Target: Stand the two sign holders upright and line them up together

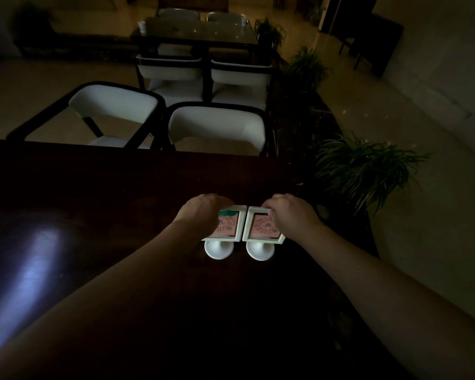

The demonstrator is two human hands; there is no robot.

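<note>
Here, two white sign holders stand upright side by side on the dark table point(121, 187), nearly touching, round bases toward the person. The left hand point(200, 212) is clamped over the left sign holder point(231, 224); the right hand point(291, 212) seems, in the dim light, to pinch the right sign holder point(259, 229) by its top edge.

Both hands point(200, 212) point(291, 212) extended, fingers curled
</note>
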